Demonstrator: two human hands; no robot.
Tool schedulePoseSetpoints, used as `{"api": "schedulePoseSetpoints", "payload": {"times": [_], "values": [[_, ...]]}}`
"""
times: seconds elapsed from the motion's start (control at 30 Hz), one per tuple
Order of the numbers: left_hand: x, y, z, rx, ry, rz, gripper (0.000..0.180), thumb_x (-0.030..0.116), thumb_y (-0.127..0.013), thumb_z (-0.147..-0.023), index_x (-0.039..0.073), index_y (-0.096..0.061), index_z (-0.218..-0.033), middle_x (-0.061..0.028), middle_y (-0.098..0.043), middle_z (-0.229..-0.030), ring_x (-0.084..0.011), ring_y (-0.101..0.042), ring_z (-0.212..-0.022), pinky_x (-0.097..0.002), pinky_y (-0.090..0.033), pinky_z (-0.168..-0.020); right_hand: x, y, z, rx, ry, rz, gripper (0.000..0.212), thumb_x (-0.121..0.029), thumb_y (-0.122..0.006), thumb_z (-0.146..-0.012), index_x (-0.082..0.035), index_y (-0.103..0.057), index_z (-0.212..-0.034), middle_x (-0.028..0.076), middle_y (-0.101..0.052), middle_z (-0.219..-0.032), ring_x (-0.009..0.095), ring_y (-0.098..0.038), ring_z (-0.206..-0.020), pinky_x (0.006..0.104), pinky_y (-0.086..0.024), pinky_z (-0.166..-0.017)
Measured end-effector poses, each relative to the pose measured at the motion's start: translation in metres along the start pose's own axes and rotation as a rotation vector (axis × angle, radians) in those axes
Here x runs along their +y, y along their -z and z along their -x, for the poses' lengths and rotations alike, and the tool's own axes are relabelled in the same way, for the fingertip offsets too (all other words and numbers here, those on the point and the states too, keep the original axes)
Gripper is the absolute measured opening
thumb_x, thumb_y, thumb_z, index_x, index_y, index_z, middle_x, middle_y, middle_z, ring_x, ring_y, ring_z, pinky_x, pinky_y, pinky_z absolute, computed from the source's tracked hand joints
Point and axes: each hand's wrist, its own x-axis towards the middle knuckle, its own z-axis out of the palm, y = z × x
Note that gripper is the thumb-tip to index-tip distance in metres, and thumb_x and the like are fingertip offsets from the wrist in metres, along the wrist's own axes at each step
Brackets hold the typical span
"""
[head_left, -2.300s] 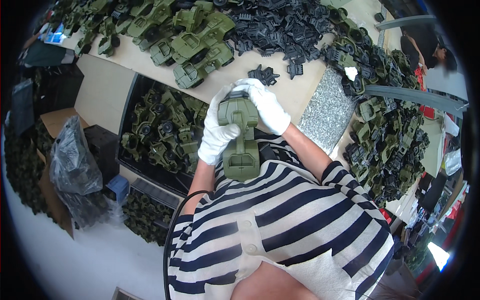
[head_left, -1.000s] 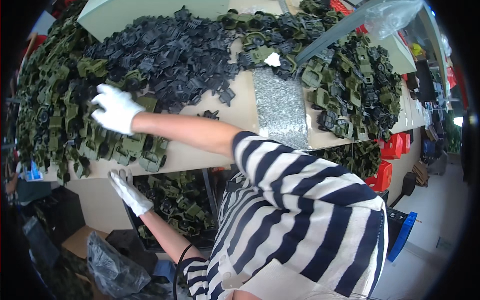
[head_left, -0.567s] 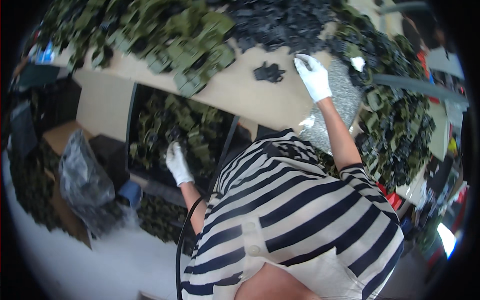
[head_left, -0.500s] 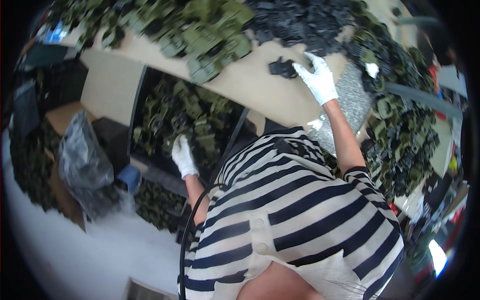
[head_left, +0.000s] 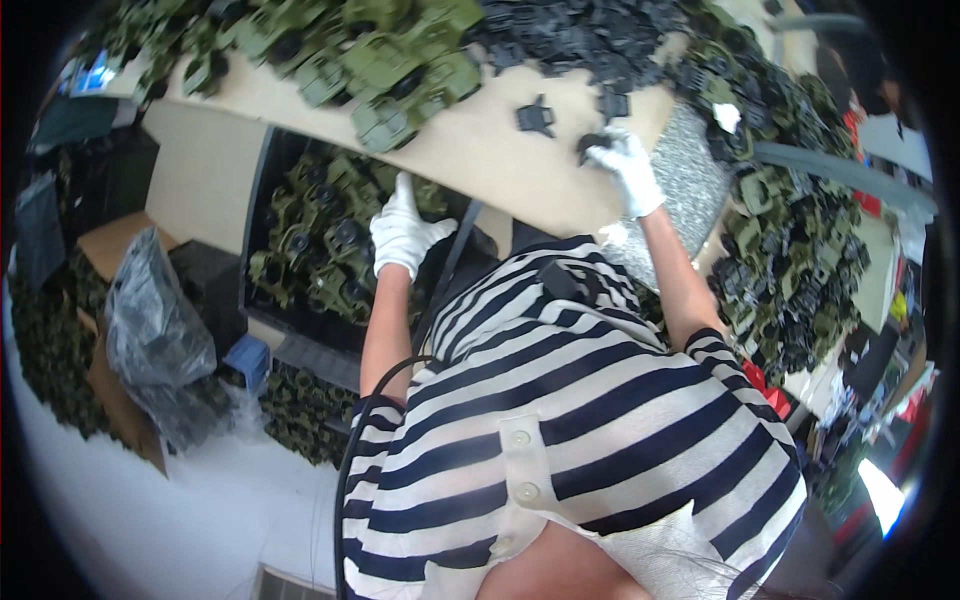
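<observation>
My right hand point(head_left: 632, 172), in a white glove, is over the table with its fingers closed on a small black plastic part point(head_left: 590, 150). Just left of it a dark grey clip-like part point(head_left: 536, 117) lies by itself on the tabletop. Another grey part point(head_left: 613, 103) rests beyond my fingertips, at the edge of a grey heap point(head_left: 580, 40). My left hand point(head_left: 402, 232), also gloved, is above the near right part of a black crate point(head_left: 258, 215) of olive-green parts point(head_left: 325, 235). Its index finger points forward, the thumb is spread, and nothing shows in it.
Olive-green parts point(head_left: 385, 65) are piled along the far side of the beige table point(head_left: 480, 140). A speckled grey sheet point(head_left: 690, 175) lies right of my right hand, with mixed green and black parts point(head_left: 790, 270) beyond. A plastic bag point(head_left: 155, 310) and a blue bin point(head_left: 247, 360) are at left.
My left hand has come up and right from deep in the crate toward the table edge. My right hand has moved slightly nearer and closed on a black part.
</observation>
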Motion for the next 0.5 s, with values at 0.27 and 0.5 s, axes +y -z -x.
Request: {"api": "schedulePoseSetpoints", "payload": {"times": [0.27,0.5], "values": [[-0.050,-0.021,0.024,0.226,0.041,0.870,0.066,-0.002,-0.070,-0.079,-0.006,-0.043,-0.140,-0.0084,-0.066,-0.115,-0.0136,-0.064,-0.095,-0.0256,-0.050,-0.088,-0.017,-0.015,0.042,0.043,0.254,0.999,0.051,-0.022,-0.075,-0.082,-0.009,-0.056,-0.128,0.017,-0.063,-0.113,0.036,-0.061,-0.105,0.0402,-0.049,-0.093],[-0.098,0.034,0.068,0.396,0.015,1.548,0.046,0.017,-0.067,-0.089,0.006,-0.054,-0.132,-0.0027,-0.061,-0.123,-0.0153,-0.056,-0.113,-0.0355,-0.043,-0.100,-0.010,-0.017,0.032,-0.020,0.448,0.982,0.052,-0.022,-0.072,-0.085,-0.007,-0.056,-0.132,0.019,-0.063,-0.119,0.035,-0.059,-0.112,0.0413,-0.048,-0.096]]}}
